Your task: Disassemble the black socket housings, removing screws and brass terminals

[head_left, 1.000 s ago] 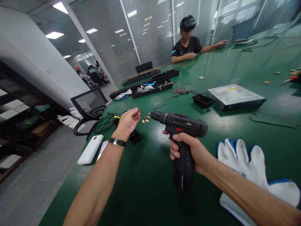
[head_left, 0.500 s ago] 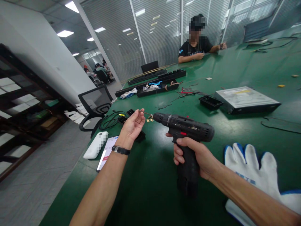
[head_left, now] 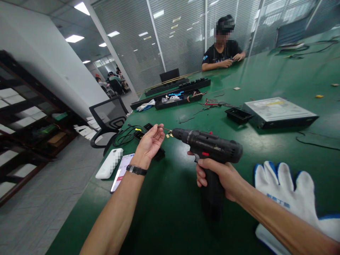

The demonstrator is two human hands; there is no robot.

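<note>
My right hand (head_left: pixel 220 173) is wrapped round the grip of a black cordless drill (head_left: pixel 212 144), whose chuck points left. A thin, brownish bit or rod (head_left: pixel 166 129) reaches from the chuck to my left fingertips. My left hand (head_left: pixel 151 141) is palm up, thumb and finger pinched at the rod's far end. Something small and dark shows there, too small to name. On the table just behind the chuck lie several small brass-coloured pieces (head_left: pixel 169 135). Beneath my left hand a black object (head_left: pixel 160 154) is partly hidden.
A green table (head_left: pixel 180 198) holds a white-and-blue glove (head_left: pixel 287 191), a silver disc drive (head_left: pixel 278 110), a black tray (head_left: pixel 238 115) and a phone (head_left: pixel 119 175) beside a white case (head_left: pixel 108 164). Black cables (head_left: pixel 120 137) lie left. Across the table sits a person (head_left: pixel 223 53).
The drill's body has tilted slightly, and its chuck sits a touch closer to my left fingertips. The person opposite has brought both hands together. Both my hands keep their grips.
</note>
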